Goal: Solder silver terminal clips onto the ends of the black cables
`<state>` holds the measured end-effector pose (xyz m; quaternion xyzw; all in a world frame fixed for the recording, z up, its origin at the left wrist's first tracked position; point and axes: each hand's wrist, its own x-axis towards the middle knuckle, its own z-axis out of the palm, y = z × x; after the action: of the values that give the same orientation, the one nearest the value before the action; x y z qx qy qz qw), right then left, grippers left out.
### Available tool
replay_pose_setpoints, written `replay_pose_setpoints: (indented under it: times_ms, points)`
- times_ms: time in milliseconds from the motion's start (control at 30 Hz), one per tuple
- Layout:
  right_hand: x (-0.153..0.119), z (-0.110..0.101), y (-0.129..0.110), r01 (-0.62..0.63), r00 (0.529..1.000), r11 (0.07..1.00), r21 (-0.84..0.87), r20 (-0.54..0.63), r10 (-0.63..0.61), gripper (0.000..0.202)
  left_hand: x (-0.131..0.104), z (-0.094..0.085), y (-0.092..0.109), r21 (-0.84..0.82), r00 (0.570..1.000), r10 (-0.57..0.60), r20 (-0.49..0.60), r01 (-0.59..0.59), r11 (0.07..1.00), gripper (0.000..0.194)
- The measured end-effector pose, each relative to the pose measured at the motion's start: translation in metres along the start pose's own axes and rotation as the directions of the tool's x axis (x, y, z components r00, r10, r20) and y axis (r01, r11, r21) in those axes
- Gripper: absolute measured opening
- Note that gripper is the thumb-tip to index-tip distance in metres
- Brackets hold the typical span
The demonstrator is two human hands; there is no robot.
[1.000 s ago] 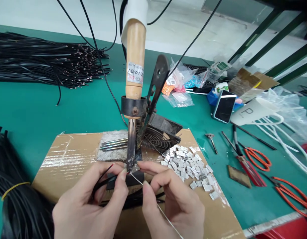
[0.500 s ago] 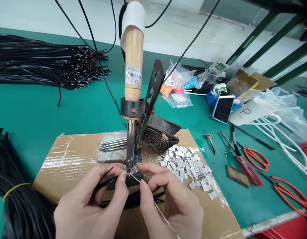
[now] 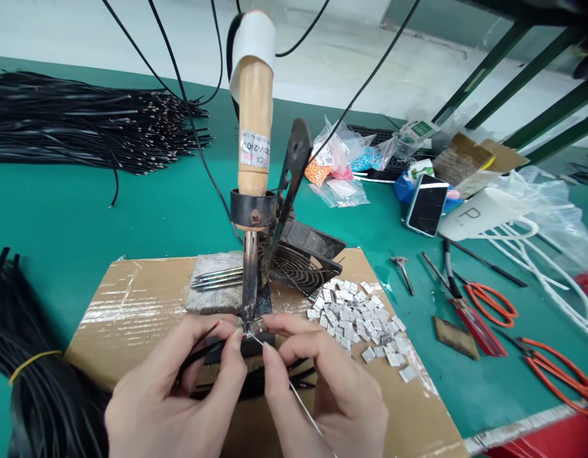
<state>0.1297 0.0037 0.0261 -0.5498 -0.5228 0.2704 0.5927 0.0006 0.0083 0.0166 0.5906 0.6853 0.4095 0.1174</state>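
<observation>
While pinching black cable (image 3: 205, 353) in the left hand (image 3: 174, 394), thin wire (image 3: 303, 406) in the right hand (image 3: 329, 388), lower centre, could slip and get burnt on the soldering iron (image 3: 249, 273) just beyond, or brush and scatter metal plates (image 3: 356, 312) right of centre.

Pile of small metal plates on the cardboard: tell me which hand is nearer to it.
Right. The right hand is beside the pile of small metal plates, to its left and front; the left hand is farther left, with the right hand between.
</observation>
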Motion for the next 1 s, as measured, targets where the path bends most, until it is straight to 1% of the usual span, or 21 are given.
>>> replay_pose_setpoints:
  times_ms: [200, 300, 367, 500, 700, 767, 800, 867, 900, 933, 967, 1000]
  points:
    - [0.000, -0.001, 0.001, 0.057, 0.998, 0.997, -0.046, 0.005, -0.057, 0.019, 0.000, -0.001, 0.001, 0.007, 1.000, -0.007, -0.009, 0.007, 1.000, 0.011]
    - [0.000, 0.000, 0.003, 0.084, 0.996, 0.993, -0.084, 0.004, -0.084, 0.018, 0.000, -0.002, -0.001, -0.015, 1.000, -0.003, 0.023, 0.003, 1.000, 0.010]
    - [0.000, 0.000, 0.005, 0.113, 0.993, 0.989, -0.098, -0.006, -0.114, 0.018, -0.001, -0.002, -0.001, -0.030, 0.999, -0.017, 0.036, 0.018, 0.999, 0.012]
    - [-0.001, 0.002, 0.009, 0.182, 0.982, 0.979, -0.087, -0.042, -0.186, 0.018, -0.004, 0.001, -0.004, -0.066, 0.997, -0.067, 0.024, 0.069, 0.995, 0.023]
    - [-0.003, 0.006, 0.011, 0.244, 0.968, 0.963, -0.119, -0.036, -0.249, 0.019, -0.008, 0.003, -0.007, -0.093, 0.996, -0.088, 0.015, 0.089, 0.992, 0.025]
    - [-0.003, 0.004, 0.009, 0.217, 0.976, 0.971, -0.097, -0.018, -0.219, 0.019, -0.007, 0.002, -0.005, -0.105, 0.995, -0.094, 0.016, 0.095, 0.990, 0.023]
    - [-0.003, 0.002, 0.009, 0.184, 0.983, 0.980, -0.082, -0.011, -0.186, 0.018, -0.006, 0.002, -0.003, -0.112, 0.995, -0.098, 0.019, 0.099, 0.989, 0.021]
    - [0.000, -0.008, 0.009, 0.083, 0.995, 0.993, -0.085, -0.051, -0.088, 0.017, -0.004, 0.001, 0.000, -0.129, 0.994, -0.109, 0.027, 0.112, 0.985, 0.018]
    - [0.002, -0.016, 0.010, 0.026, 0.996, 0.995, -0.099, -0.085, -0.034, 0.015, -0.003, 0.000, 0.001, -0.136, 0.993, -0.113, 0.025, 0.116, 0.984, 0.016]
    - [0.005, -0.025, 0.013, -0.036, 0.990, 0.993, -0.116, -0.143, 0.019, 0.014, -0.002, 0.000, 0.002, -0.135, 0.993, -0.115, 0.025, 0.117, 0.984, 0.014]
    - [0.008, -0.036, 0.016, -0.088, 0.983, 0.989, -0.116, -0.169, 0.067, 0.012, -0.002, -0.001, 0.001, -0.126, 0.994, -0.109, 0.024, 0.111, 0.986, 0.013]
    - [0.011, -0.048, 0.020, -0.114, 0.982, 0.991, -0.064, -0.161, 0.103, 0.017, -0.002, -0.001, 0.000, -0.110, 0.995, -0.100, 0.024, 0.102, 0.989, 0.012]
